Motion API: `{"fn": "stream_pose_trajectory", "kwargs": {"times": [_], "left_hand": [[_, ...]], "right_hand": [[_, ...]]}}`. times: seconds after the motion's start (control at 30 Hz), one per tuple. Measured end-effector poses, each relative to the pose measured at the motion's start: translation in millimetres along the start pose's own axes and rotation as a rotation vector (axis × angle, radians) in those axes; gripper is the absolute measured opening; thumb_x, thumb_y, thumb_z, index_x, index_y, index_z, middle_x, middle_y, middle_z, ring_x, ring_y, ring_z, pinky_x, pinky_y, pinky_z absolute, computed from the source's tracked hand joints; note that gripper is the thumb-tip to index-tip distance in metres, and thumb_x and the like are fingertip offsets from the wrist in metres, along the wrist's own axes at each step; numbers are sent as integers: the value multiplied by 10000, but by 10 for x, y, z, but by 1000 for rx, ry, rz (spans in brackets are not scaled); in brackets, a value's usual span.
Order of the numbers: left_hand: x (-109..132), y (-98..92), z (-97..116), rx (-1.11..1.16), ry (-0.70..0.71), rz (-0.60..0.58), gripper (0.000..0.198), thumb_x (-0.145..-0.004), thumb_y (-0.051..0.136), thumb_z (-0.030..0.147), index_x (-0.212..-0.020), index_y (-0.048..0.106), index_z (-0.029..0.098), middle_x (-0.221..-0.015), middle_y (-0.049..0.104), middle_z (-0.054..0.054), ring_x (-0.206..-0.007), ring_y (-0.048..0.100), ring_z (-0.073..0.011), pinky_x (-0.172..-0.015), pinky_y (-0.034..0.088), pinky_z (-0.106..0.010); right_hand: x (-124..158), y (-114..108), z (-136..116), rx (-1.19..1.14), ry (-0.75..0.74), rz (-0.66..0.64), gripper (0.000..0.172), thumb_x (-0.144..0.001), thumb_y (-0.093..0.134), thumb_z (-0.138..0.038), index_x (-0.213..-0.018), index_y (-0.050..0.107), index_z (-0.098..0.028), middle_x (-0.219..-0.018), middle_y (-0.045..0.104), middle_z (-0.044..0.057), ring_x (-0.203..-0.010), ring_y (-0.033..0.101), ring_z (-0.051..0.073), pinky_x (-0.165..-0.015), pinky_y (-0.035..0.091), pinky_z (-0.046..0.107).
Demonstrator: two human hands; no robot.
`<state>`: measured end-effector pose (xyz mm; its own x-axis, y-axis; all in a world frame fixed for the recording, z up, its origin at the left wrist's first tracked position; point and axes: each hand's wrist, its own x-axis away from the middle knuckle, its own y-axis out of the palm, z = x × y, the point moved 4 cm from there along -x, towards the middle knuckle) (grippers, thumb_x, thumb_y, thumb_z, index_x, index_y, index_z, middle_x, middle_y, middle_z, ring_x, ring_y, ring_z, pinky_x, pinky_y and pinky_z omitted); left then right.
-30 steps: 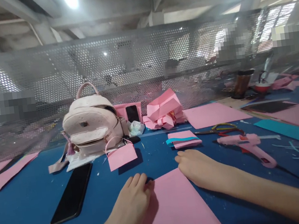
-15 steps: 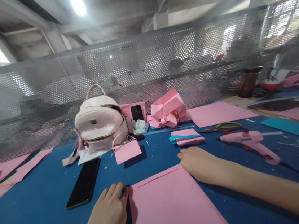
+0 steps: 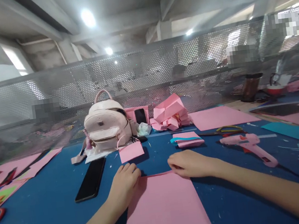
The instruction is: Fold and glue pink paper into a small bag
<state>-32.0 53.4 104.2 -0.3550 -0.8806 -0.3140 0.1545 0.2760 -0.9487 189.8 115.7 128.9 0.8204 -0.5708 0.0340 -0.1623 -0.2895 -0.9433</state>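
A pink sheet (image 3: 167, 211), of paper or thin foam, lies flat on the table in front of me. My left hand (image 3: 127, 183) is at its far left corner, fingers curled over the edge and pressed together. At the far right corner my right hand (image 3: 187, 163) has its fingers bent round the same edge, thumb tucked below. Between the two hands the far edge shows as a narrow turned-up line. Just beyond them sit a small pink paper bag (image 3: 131, 152) with a thin handle and a folded pink piece (image 3: 188, 139) with a blue strip.
On the blue table (image 3: 56, 218) a black phone (image 3: 91, 180) lies left of my left hand. A pale backpack (image 3: 107, 126) and crumpled pink paper (image 3: 169, 113) stand behind. To the right lie a pink glue gun (image 3: 251, 145), scissors (image 3: 226, 130) and a blue sheet (image 3: 296, 134).
My left hand has moved forward and right onto the sheet's far left corner. My right hand has shifted left along the far edge. The dark line along that edge no longer shows.
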Motion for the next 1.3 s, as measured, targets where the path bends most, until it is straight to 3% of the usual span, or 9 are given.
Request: {"fn": "stream_pose_trajectory", "kwargs": {"times": [0.17, 0.3, 0.4, 0.57, 0.73, 0.87, 0.93, 1.03, 1.3], "left_hand": [[-82, -136, 69, 225, 44, 131, 196, -877, 488, 27, -812, 581, 187, -897, 605, -19, -727, 586, -133, -642, 453, -234], [-154, -383, 292, 438, 135, 237, 214, -862, 479, 8, -895, 577, 196, -1002, 634, -34, -894, 634, -126, -734, 503, -202], [-178, -574, 474, 792, 232, 363, 213, -829, 548, -3, -865, 609, 198, -985, 652, -33, -937, 647, -149, -828, 508, -248], [-169, -670, 587, 924, 243, 464, 211, -834, 577, -2, -864, 644, 196, -1011, 635, -43, -963, 645, -164, -856, 501, -277], [-149, -685, 534, 1085, 122, 492, 135, -866, 629, 75, -852, 662, 206, -1029, 619, -41, -1030, 619, -174, -889, 498, -275], [-225, -560, 499, 1451, -84, 324, 136, -921, 627, 279, -1046, 633, 223, -1189, 577, -65, -954, 655, -173, -825, 545, -302], [-271, -370, 502, 1688, -230, 86, 295, -873, 691, 379, -1097, 578, 223, -1143, 606, -56, -781, 664, -130, -738, 564, -295], [-270, -41, 510, 1798, -395, -291, 404, -814, 744, 458, -1046, 569, 178, -875, 636, -18, -716, 644, -112, -734, 562, -281], [-249, 408, 314, 1593, -399, -390, 511, -581, 903, 413, -814, 533, 148, -579, 619, 28, -480, 617, -113, -511, 530, -230]], "right_hand": [[25, -97, -138, -405, -155, -139, 225, -947, 549, -288, -843, 709, -168, -826, 701, 8, -779, 653, 147, -719, 474, 227], [-68, -176, -149, -665, -150, 12, 404, -975, 498, -489, -1220, 597, -184, -1232, 616, 90, -1146, 573, 213, -954, 453, 323], [-156, -153, -195, -814, -177, 54, 551, -938, 507, -602, -1334, 505, -219, -1342, 542, 93, -1243, 504, 232, -999, 427, 356], [-195, -147, -284, -907, -174, 67, 554, -908, 504, -674, -929, 658, -142, -873, 596, 18, -873, 556, 179, -820, 431, 301], [-70, -313, -348, -936, -132, 84, 499, -866, 615, -630, -806, 618, -134, -694, 427, -50, -621, 373, 92, -559, 274, 216], [6, -447, -392, -887, -140, -73, 448, -869, 648, -567, -758, 605, -136, -669, 419, -60, -569, 337, 68, -513, 244, 196], [-11, -429, -365, -817, -124, -174, 404, -863, 671, -524, -769, 623, -135, -648, 440, -65, -542, 350, 60, -499, 253, 184], [-107, -312, -247, -799, -69, -170, 356, -846, 698, -490, -860, 657, -137, -668, 510, -55, -561, 430, 70, -524, 311, 176], [-320, 180, -8, -858, -54, -186, 335, -812, 712, -447, -966, 690, -150, -710, 590, -34, -589, 489, 93, -565, 357, 194]]}}
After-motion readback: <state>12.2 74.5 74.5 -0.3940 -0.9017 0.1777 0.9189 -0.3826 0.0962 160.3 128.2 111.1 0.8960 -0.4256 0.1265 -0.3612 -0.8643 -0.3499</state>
